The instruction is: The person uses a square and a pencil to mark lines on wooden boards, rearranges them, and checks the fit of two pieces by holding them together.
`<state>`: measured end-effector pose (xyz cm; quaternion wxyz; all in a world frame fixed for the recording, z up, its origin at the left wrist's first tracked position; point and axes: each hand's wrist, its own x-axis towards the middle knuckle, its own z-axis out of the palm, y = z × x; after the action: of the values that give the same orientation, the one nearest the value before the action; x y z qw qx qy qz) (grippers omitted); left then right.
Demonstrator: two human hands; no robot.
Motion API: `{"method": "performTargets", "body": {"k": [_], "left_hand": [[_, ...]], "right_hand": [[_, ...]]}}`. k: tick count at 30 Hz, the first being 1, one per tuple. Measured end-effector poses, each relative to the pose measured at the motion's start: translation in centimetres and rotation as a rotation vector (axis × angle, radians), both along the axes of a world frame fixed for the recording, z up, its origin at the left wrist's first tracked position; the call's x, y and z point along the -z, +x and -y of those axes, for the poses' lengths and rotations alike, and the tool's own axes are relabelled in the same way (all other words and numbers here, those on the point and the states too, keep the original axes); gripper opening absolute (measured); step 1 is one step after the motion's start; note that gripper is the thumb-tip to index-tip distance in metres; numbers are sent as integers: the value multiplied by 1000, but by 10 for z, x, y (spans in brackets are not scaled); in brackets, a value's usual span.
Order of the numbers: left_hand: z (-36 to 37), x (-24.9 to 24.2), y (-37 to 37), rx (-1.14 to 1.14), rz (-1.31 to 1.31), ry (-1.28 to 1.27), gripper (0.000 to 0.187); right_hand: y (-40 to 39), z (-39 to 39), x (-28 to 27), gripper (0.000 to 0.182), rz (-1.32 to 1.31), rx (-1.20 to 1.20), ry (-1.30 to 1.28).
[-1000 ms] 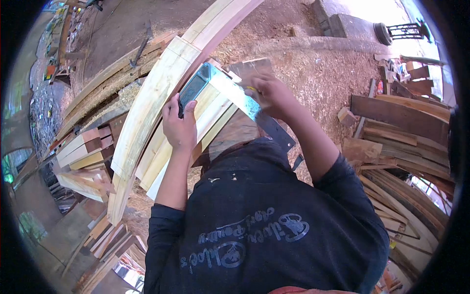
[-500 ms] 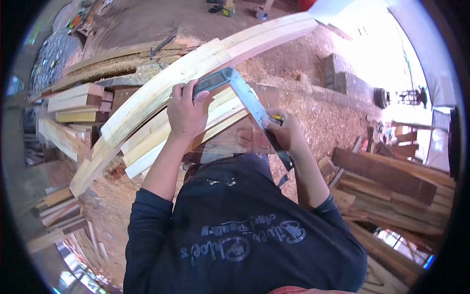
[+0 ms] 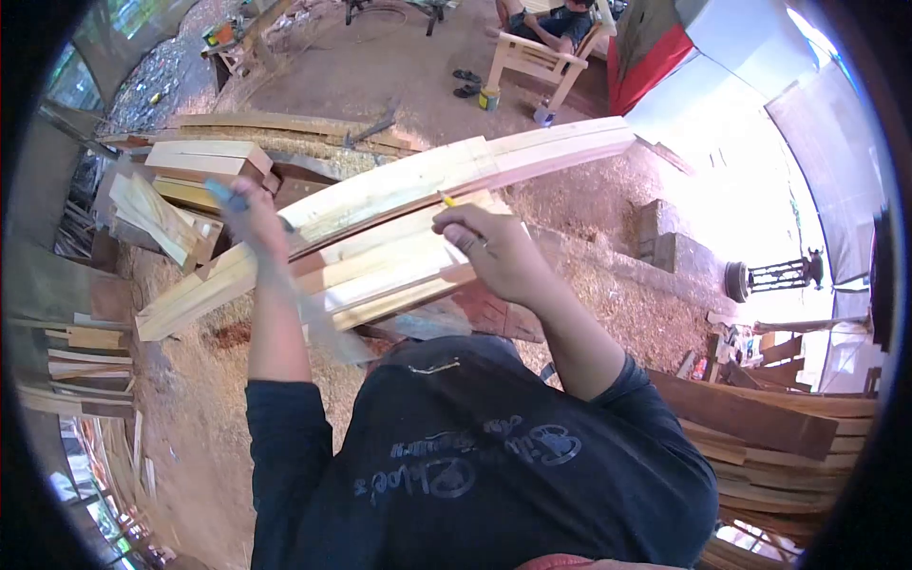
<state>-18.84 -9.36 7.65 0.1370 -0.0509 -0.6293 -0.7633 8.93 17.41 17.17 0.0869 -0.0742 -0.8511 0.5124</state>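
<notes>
My left hand, smeared by motion, is out over the left part of the curved timber beam. It is closed around the handle of a carpenter's square, whose blade is a pale blur slanting down toward my body. Pinched in my right hand is a yellow pencil, its tip showing past the fingers. That hand is above the right end of several pale planks, which lie alongside the beam on my side.
Cut timber blocks are stacked at the left, and more boards at the right. Concrete blocks stand on the shavings-covered ground. Farther back, a person sits on a wooden chair.
My left hand has swung left with the square, which has left my right hand. The right hand has moved left and up over the planks with the pencil. The view has tilted upward.
</notes>
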Motion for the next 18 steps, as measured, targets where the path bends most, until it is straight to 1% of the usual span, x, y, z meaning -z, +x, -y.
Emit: {"method": "performTargets", "body": {"k": [1, 2, 4, 5, 6, 8, 9, 10, 12, 14, 15, 16, 18], "left_hand": [[11, -4, 8, -118, 193, 149, 28], [18, -4, 19, -82, 253, 210, 28], [12, -17, 63, -27, 384, 332, 27], [5, -14, 84, 36, 483, 319, 28], [-5, -8, 103, 89, 575, 315, 29], [-25, 31, 133, 222, 508, 519, 35], [-35, 48, 145, 242, 550, 594, 36], [-44, 59, 155, 260, 589, 676, 36], [-53, 69, 168, 238, 621, 640, 44], [-46, 63, 173, 231, 780, 455, 57], [-42, 64, 173, 248, 874, 330, 67], [-39, 50, 176, 251, 888, 261, 61], [-39, 54, 176, 216, 875, 154, 49]], "right_hand": [[-6, 4, 10, 30, -20, -47, 7], [-10, 10, 21, 35, -30, -99, 8], [-21, 34, 34, 47, -145, -146, 192], [-27, 43, 39, 53, -210, -180, 286], [-32, 50, 45, 58, -190, -218, 328], [-45, 69, 58, 68, -162, -326, 414], [-51, 75, 62, 68, -112, -383, 380], [-55, 78, 69, 67, -75, -390, 368], [-62, 80, 88, 64, 6, -404, 354], [-72, 72, 104, 63, -74, -422, 381], [-80, 67, 113, 64, -60, -454, 384], [-87, 63, 116, 65, -26, -483, 397], [-101, 61, 118, 65, 0, -516, 406]]}}
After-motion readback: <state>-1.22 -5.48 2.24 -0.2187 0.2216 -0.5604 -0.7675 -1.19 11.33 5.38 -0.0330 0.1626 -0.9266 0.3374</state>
